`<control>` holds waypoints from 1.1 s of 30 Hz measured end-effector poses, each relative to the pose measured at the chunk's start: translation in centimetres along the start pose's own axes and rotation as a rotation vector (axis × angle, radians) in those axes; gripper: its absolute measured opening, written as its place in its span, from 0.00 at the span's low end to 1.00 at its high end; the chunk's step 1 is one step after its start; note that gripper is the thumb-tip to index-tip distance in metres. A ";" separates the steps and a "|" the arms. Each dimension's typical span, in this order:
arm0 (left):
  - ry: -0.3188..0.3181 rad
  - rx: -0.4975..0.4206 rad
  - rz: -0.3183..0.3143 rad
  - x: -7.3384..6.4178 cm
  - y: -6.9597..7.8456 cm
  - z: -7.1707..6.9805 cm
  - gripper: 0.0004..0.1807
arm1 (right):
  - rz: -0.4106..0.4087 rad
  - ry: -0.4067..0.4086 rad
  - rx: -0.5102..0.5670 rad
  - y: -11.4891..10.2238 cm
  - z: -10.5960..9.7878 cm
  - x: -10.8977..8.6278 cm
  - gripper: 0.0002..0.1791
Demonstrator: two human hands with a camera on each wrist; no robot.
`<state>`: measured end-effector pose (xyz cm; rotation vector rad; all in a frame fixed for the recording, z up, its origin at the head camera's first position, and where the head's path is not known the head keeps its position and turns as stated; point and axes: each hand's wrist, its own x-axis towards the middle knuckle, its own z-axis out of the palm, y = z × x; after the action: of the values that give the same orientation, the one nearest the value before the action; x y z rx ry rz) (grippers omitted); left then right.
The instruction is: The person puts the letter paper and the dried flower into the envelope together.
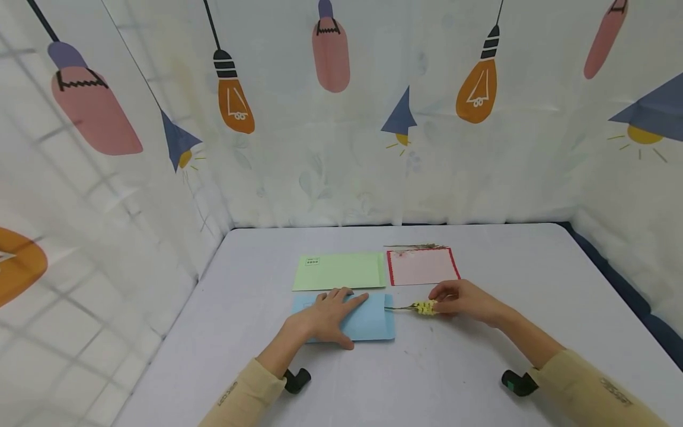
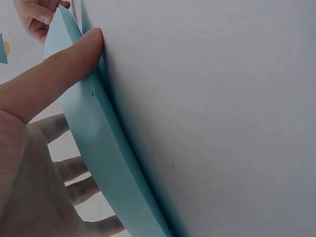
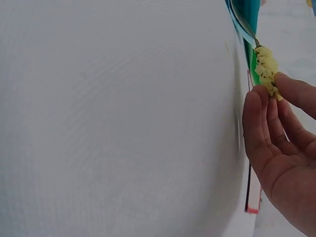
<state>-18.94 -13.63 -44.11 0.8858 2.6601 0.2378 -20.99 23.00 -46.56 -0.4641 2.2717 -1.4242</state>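
A light blue envelope [image 1: 368, 323] lies flat near the middle of the table. Across it my left hand [image 1: 332, 318] rests with fingers spread, the thumb near its front edge. To the right, my right hand [image 1: 460, 298] pinches the head of a yellow dried flower [image 1: 424, 307] between thumb and fingers. The flower's thin stem [image 1: 399, 308] runs left into the envelope's right end, where its tip is hidden. In the right wrist view the flower head [image 3: 266, 66] sits at the fingertips, its stem reaching the blue paper.
Behind the blue envelope lies a pale green envelope [image 1: 338, 271]. A pink card with a red border [image 1: 424, 267] is beside it, with dried sprigs [image 1: 427, 245] along its far edge. A patterned curtain [image 1: 341, 160] hangs past the white table's [image 1: 256, 267] far edge.
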 end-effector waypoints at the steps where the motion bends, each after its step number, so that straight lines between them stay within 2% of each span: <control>1: 0.003 -0.002 0.003 0.0 0.0 0.0 0.56 | 0.001 -0.002 0.002 -0.1 0.1 0.1 0.13; 13: 0.006 -0.009 0.009 0.0 0.1 0.0 0.56 | -0.007 -0.030 0.013 -0.5 1.6 1.4 0.12; 26: 0.009 0.012 -0.003 0.1 -0.1 -0.3 0.57 | -0.003 -0.013 0.043 -1.2 2.7 2.5 0.14; 33: -0.003 -0.012 0.005 -0.1 0.0 -0.1 0.56 | 0.008 -0.016 0.072 -1.4 3.8 2.9 0.15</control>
<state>-18.95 -13.71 -43.99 0.8884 2.6510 0.2525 -21.44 18.11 -47.30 -0.4421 2.1998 -1.4872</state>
